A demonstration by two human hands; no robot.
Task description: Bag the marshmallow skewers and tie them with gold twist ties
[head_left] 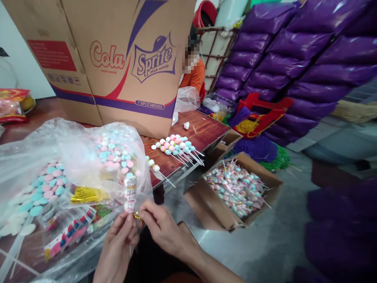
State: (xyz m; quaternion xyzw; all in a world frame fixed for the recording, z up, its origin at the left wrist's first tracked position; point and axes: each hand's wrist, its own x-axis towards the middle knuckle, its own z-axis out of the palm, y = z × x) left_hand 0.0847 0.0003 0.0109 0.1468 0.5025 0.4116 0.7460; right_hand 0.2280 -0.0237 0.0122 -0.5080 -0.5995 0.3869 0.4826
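My left hand (119, 245) and my right hand (160, 228) meet at the bottom centre, both pinched on a wrapped candy skewer (130, 192) that stands upright. A gold twist tie (137, 215) sits at the wrapper's neck between my fingertips. Just left lies a bunch of gold twist ties (85, 195) on a clear plastic bag (44, 157) of pink, blue and white candies.
Bare candy skewers (176, 147) lie on the wooden table (203, 131). A cardboard box (253, 220) of wrapped skewers sits on the floor at right. A big Cola/Sprite carton (118, 59) stands behind. A person in orange (193, 76) sits beyond it. Purple bags (294, 51) are stacked at right.
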